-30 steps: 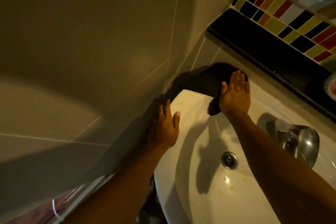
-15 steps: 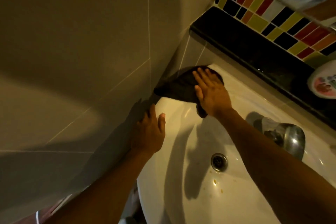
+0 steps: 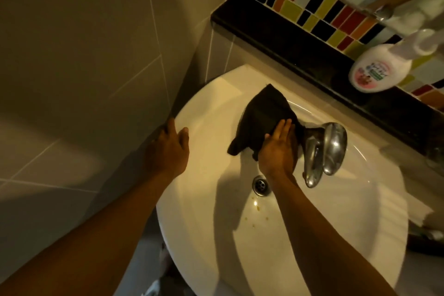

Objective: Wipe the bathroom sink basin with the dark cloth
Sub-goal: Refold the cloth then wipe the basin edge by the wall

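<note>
The white sink basin (image 3: 204,199) fills the lower middle of the view, with a metal drain (image 3: 261,185) and small brown specks below it. A dark cloth (image 3: 259,115) lies on the basin's far inner slope, just left of the chrome tap (image 3: 324,151). My right hand (image 3: 277,149) presses flat on the cloth's near part, fingers together. My left hand (image 3: 169,149) rests open on the basin's left rim beside the tiled wall, holding nothing.
A black shelf (image 3: 300,48) runs behind the sink under a band of coloured tiles (image 3: 312,5). A white soap bottle (image 3: 379,67) stands on the shelf at right. A beige tiled wall (image 3: 84,55) closes the left side. A mirror edge shows at top right.
My right hand has slid the cloth from the sink's far left corner rightward and down into the basin, next to the tap. My left hand stays on the left rim.
</note>
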Action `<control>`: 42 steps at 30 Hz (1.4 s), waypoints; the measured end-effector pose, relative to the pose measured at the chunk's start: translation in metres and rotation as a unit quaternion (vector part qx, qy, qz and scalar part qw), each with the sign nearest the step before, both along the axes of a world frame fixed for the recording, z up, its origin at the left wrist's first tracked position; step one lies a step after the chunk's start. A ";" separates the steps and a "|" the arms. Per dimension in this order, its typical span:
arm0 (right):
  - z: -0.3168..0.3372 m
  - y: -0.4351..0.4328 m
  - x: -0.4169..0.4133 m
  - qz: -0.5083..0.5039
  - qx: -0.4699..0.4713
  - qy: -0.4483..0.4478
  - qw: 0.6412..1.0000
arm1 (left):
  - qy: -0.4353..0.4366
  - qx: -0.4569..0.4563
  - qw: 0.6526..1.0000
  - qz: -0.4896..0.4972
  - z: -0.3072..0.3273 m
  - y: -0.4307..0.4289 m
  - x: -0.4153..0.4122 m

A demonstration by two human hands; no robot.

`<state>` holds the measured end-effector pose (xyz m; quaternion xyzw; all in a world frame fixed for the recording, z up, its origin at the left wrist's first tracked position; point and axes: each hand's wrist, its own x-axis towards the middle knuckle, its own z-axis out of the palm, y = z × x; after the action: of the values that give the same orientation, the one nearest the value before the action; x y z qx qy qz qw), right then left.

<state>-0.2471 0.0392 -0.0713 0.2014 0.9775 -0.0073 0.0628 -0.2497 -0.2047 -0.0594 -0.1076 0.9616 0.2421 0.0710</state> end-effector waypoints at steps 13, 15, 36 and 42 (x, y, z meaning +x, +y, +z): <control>-0.006 0.003 -0.023 0.001 -0.088 0.078 0.993 | 0.004 -0.001 1.000 0.000 0.003 0.003 0.000; -0.009 -0.004 -0.023 -0.055 -0.125 0.110 0.985 | 0.007 0.004 1.000 0.002 0.003 0.002 0.000; -0.001 -0.020 -0.105 0.090 -0.047 0.120 0.988 | 0.014 -0.009 1.000 0.013 0.002 0.006 0.001; 0.021 -0.108 -0.127 0.413 -0.065 0.038 0.908 | 0.015 -0.004 1.000 0.009 0.002 0.004 0.000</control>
<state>-0.3738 -0.0688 -0.0502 -0.2248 0.9723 -0.0520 0.0357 -0.2497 -0.2007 -0.0577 -0.1128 0.9625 0.2406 0.0541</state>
